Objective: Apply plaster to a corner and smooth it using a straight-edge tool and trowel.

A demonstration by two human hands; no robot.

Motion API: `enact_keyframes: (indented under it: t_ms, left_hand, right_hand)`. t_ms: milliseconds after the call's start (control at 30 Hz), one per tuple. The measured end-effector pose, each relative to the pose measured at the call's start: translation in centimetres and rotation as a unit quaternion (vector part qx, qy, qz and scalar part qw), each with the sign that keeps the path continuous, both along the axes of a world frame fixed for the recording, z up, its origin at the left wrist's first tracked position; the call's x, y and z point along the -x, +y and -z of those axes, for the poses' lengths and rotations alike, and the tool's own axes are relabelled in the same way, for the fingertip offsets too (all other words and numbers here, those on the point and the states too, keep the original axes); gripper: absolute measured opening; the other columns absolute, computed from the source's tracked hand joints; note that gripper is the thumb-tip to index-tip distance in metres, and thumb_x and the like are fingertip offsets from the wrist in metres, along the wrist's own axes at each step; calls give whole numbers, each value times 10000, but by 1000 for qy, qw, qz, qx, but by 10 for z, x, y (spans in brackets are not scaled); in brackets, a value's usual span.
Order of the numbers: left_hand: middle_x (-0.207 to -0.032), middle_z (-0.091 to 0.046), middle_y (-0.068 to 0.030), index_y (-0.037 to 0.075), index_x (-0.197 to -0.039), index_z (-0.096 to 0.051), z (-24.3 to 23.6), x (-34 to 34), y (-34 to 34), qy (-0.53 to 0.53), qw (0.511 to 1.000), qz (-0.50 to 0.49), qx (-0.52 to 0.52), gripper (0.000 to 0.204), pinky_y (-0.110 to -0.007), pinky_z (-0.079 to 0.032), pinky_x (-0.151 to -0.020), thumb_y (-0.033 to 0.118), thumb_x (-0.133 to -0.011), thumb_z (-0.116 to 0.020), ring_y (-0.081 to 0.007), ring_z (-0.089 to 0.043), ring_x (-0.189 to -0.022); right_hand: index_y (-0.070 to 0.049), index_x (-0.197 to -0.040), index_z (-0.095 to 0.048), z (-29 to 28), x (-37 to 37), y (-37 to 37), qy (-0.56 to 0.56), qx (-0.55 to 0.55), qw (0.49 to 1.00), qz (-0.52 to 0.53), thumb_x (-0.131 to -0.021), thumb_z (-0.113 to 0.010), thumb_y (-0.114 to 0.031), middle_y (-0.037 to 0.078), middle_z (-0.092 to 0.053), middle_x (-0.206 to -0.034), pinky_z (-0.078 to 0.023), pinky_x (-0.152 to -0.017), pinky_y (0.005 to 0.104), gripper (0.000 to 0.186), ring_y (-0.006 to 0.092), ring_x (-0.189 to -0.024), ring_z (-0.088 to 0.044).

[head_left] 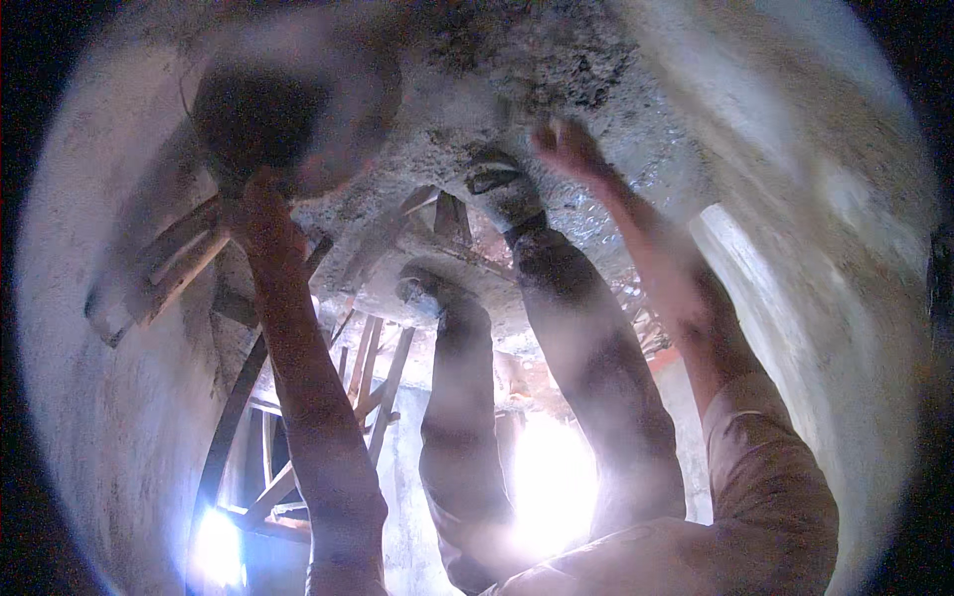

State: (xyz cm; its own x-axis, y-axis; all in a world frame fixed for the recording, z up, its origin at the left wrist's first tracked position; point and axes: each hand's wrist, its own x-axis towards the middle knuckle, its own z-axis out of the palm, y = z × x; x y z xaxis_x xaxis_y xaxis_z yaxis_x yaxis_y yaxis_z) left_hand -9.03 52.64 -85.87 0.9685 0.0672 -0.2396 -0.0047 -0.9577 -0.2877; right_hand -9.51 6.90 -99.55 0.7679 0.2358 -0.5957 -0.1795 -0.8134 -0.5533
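- Holding the dark round pan looks like the step in hand: your left grip seems closed on its near rim, though the fingertips are hidden.
- You have that pan toward the far left corner of the rough grey floor, beside the left wall; blur hides whether it touches either.
- Your right grip is over the floor, toward its right edge, with nothing visible in it; I cannot tell whether its fingers are spread or pressed together.
- Your next move probably calls for a level pan, a second hold opposite the first, and careful footing on that wet-looking floor.
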Motion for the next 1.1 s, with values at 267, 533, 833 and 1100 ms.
enact_keyframes:
  t_ms: [267,533,833,1100]
  left_hand:
    - [-1190,-596,-162,-106,-1207,-532,20,-33,-71,-140,792,-359,473,444,-374,-488,-899,136,-853,-646,-233,-570,-1050]
    - [-1262,-584,-169,54,-1301,-512,96,4,-60,-72,958,14,276,467,-589,-353,-1004,133,-853,-614,-383,-537,-1151]
    - [-1166,-606,-127,12,-1188,-545,78,-5,-70,-64,886,-162,430,308,-386,-445,-947,159,-919,-569,-261,-565,-1068]
    - [-1254,-530,-192,-10,-1249,-510,-17,-40,-121,-167,532,-585,588,446,-382,-425,-972,91,-836,-644,-312,-523,-1104]
  right_hand:
    - [-6,-939,-623,8,-55,1,-159,114,980,31,-859,-660,-338,121,-675,-800,-523,-667,385,344,284,-723,-644]
    - [-61,-1003,-609,-137,-65,56,-251,82,964,4,-839,-691,-276,137,-687,-901,-550,-714,411,282,303,-829,-690]
    - [-68,-1058,-599,-94,22,-27,-11,114,993,29,-845,-662,-378,146,-698,-889,-559,-749,412,381,316,-825,-682]
    - [-66,-964,-672,-11,-48,-68,-64,48,995,54,-899,-560,-452,203,-674,-766,-520,-652,500,407,352,-725,-685]
